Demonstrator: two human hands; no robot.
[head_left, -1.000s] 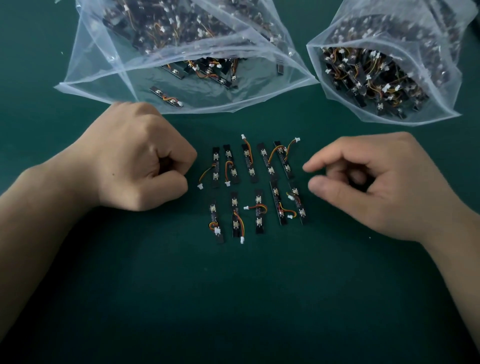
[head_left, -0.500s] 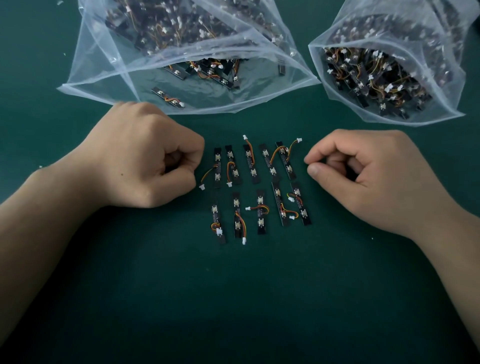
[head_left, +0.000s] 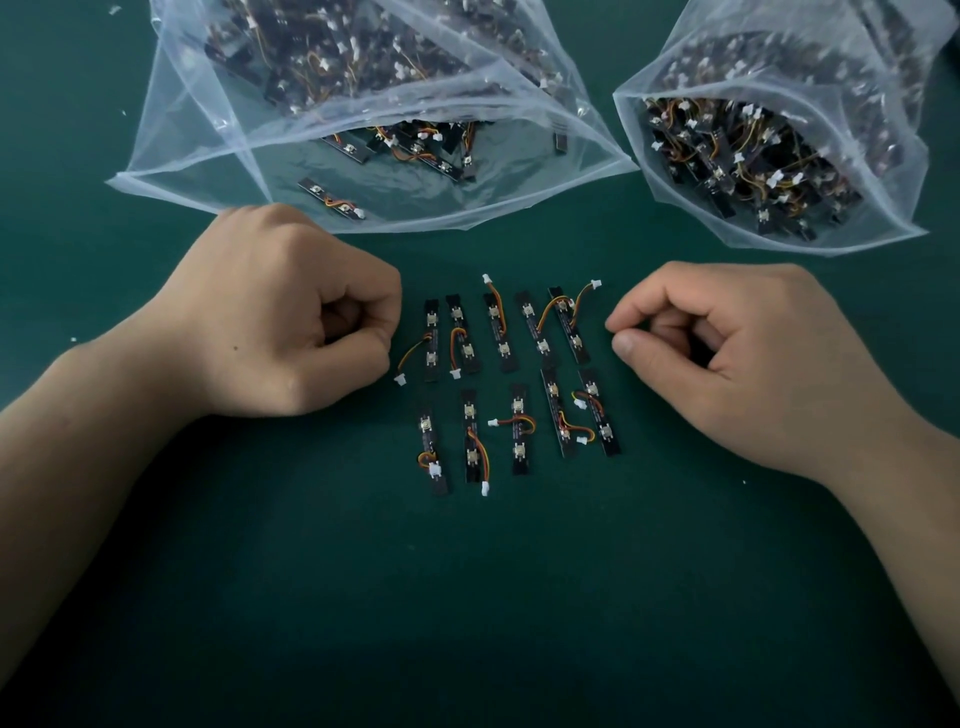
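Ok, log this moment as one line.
left hand: fist, empty | right hand: curled, empty | boards: two rows between hands on mat | bags: more boards, behind rows

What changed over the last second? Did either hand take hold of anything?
The right hand curled its loosely spread fingers into a fist, thumb against index tip; nothing was taken or let go. The left hand stayed a fist, and the ten switch strips, left bag and right bag lie as before.
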